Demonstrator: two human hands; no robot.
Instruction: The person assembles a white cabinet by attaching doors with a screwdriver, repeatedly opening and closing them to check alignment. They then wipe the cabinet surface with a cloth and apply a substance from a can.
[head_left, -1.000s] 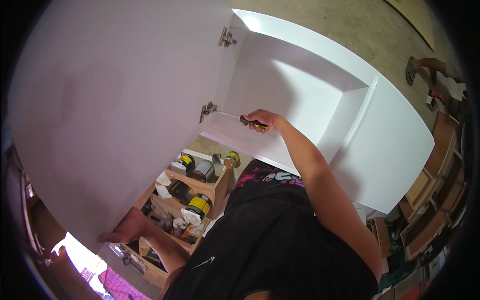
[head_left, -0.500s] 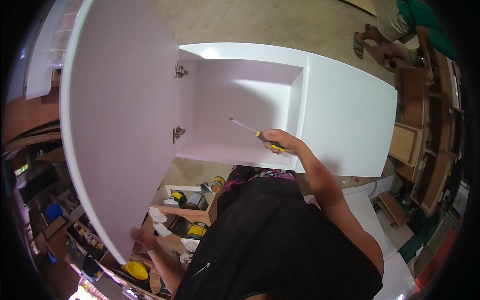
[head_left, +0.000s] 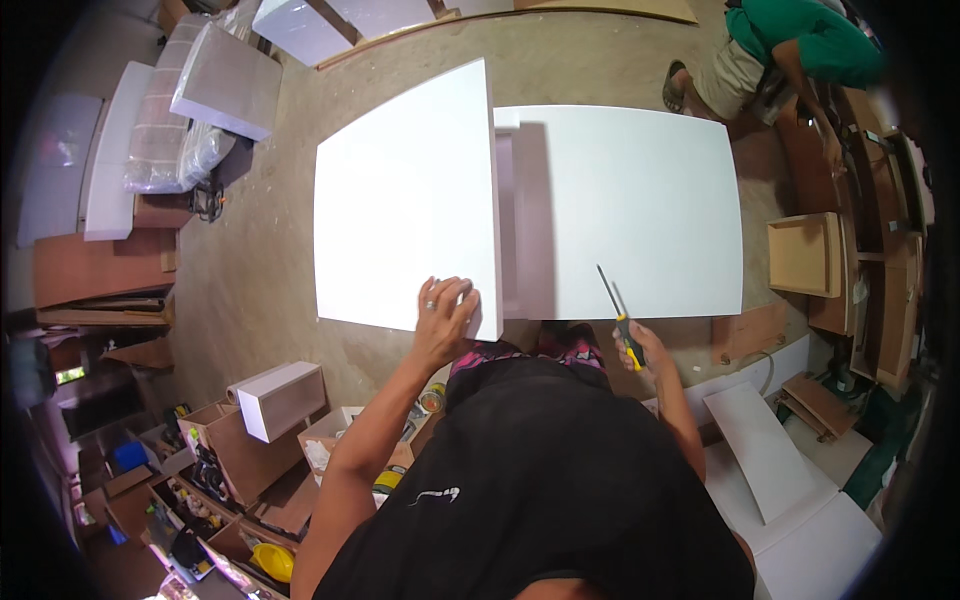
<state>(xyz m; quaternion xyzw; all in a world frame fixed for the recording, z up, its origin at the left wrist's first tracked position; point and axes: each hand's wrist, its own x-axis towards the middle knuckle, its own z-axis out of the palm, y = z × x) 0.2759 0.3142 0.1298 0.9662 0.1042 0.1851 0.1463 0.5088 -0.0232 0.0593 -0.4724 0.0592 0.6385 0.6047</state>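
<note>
A white cabinet (head_left: pixel 650 200) lies on its back in front of me, its right-hand front panel closed. Its left door (head_left: pixel 410 200) stands partly raised, leaving a narrow strip of the inside in view. On the door's outer face, by its near right corner, my left hand (head_left: pixel 441 325) rests with fingers spread; a ring shows on one. My right hand (head_left: pixel 654 352) grips a screwdriver (head_left: pixel 629 338) by its black and yellow handle. The shaft points up and away over the near part of the right panel. The hinges are hidden by the door.
At the far right a person in a green top (head_left: pixel 820 45) bends by brown wooden carcasses (head_left: pixel 800 165). Plastic-wrapped panels (head_left: pixel 165 150) stand far left. Near left are open boxes with cans (head_left: pixel 433 397) and a yellow helmet-like thing (head_left: pixel 272 562). White boards (head_left: pixel 760 450) lie near right.
The left door has swung from wide open to nearly closed over the compartment. My left hand has come up onto its face. My right hand, with the screwdriver, has moved right and nearer me.
</note>
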